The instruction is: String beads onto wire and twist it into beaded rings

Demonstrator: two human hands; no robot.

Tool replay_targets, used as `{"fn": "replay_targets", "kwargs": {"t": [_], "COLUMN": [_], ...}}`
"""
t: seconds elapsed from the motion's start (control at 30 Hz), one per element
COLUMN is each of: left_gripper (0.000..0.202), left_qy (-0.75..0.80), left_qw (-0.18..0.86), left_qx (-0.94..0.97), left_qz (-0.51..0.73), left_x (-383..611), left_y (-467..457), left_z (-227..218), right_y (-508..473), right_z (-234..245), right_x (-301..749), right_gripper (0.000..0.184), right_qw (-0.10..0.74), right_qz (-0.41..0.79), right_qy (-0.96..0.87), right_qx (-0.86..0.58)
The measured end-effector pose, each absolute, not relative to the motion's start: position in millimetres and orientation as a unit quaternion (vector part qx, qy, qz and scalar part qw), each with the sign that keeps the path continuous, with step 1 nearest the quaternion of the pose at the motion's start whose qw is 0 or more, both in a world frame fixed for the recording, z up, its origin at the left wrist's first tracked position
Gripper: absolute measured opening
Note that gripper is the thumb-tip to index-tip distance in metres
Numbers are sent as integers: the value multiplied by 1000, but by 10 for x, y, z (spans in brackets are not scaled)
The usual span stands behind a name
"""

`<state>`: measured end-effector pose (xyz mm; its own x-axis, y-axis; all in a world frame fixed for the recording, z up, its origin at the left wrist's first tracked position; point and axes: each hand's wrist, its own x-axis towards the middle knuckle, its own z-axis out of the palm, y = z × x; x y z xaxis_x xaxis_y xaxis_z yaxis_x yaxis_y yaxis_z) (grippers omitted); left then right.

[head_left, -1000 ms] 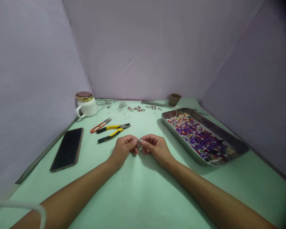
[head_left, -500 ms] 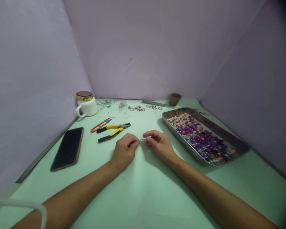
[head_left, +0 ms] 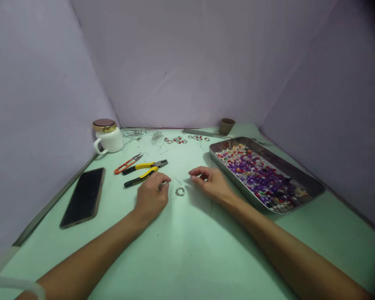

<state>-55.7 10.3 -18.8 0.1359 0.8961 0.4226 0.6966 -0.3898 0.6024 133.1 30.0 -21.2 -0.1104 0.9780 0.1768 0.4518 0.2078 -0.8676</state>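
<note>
A small beaded wire ring (head_left: pixel 180 191) lies on the green table (head_left: pixel 187 246) between my two hands, touched by neither. My left hand (head_left: pixel 151 195) rests just left of it with the fingers curled in and thumb against forefinger; whatever is in the pinch is too small to make out. The hand's knuckles are close to the yellow-handled pliers (head_left: pixel 143 171). My right hand (head_left: pixel 211 181) lies to the right of the ring, fingers loosely bent and apart, holding nothing. A short thin wire (head_left: pixel 178 181) lies just beyond the ring.
A steel tray (head_left: pixel 303 177) full of purple, red and white beads sits at the right. Orange thread snips (head_left: pixel 126 164), a black phone (head_left: pixel 83 196), a white lidded mug (head_left: pixel 108 137), finished bead rings (head_left: pixel 176 140), loose wires (head_left: pixel 156 135) and a small brown cup (head_left: pixel 226 126) are farther back and left.
Both hands held the small beaded piece together. They have drawn apart, and the ring now lies on the table between them. The view shifted slightly.
</note>
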Motion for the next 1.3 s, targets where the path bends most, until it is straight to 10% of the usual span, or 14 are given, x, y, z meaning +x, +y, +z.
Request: {"fn": "replay_targets", "kwargs": {"t": [0.33,1.3], "left_gripper": [17,9], "left_qy": [471,512], "left_qw": [148,222], "left_qx": [790,762], "left_qz": [363,328], "left_x": [-497,-487], "left_y": [52,35], "left_z": [-188,-171], "right_y": [117,115], "right_z": [-130,-264], "right_x": [1249,1159], "right_gripper": [22,13], "right_qw": [241,362], "right_qz": [197,401], "right_qy": [-830,-715], "right_qx": [-462,-443]}}
